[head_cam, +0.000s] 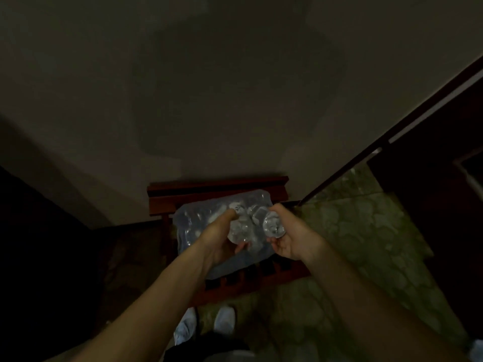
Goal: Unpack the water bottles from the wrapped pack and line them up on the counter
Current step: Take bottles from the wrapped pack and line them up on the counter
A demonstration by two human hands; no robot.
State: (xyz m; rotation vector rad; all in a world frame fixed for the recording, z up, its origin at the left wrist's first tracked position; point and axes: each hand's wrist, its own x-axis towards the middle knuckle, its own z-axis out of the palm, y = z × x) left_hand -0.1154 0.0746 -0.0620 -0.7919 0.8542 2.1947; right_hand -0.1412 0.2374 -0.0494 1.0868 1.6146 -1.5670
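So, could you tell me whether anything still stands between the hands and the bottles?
No: the left hand and right hand each already grip a bottle above the wrapped pack. No counter is visible, so that path cannot be judged.

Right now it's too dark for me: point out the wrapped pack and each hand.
Wrapped pack (194, 223), head view, bare wrap left of the hands.
Left hand (217, 241), head view, its back.
Right hand (294, 240), head view, its palm.
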